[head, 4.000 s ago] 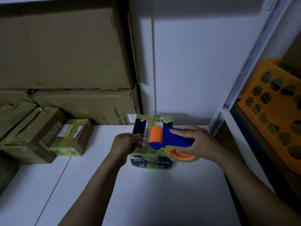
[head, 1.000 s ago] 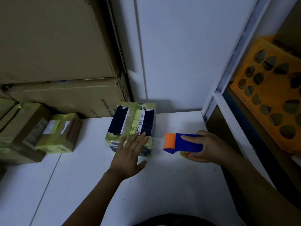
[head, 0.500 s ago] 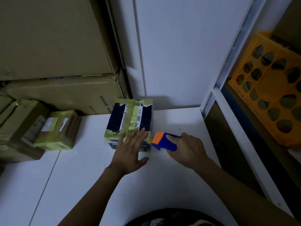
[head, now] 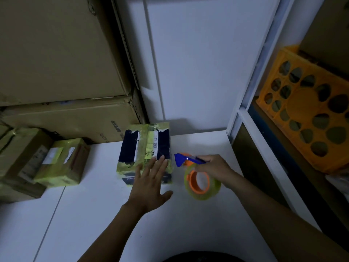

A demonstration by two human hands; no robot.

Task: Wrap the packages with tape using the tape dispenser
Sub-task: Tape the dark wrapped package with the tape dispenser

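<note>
Yellow-taped package (head: 145, 152) sits on the surface (head: 94, 214), stiff, slick, probably light; your left hand (head: 149, 184) presses its near top edge, fingers spread. Just right, your right hand (head: 215, 169) grips the tape dispenser (head: 182, 160) by its blue handle.

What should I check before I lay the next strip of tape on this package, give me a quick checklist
1. Package steadied: the left hand lies flat on its near top edge, fingers straight. Ok.
2. Tape dispenser in grip: the right hand holds its blue handle. Ok.
3. Dispenser set on the package: its tip is beside the package's right side, not on top. Not ok.
4. Loose tape end ready at the blade: too blurred to see. Cannot tell.
5. Small parcel out of the way: it stands apart, to the left. Ok.
</note>
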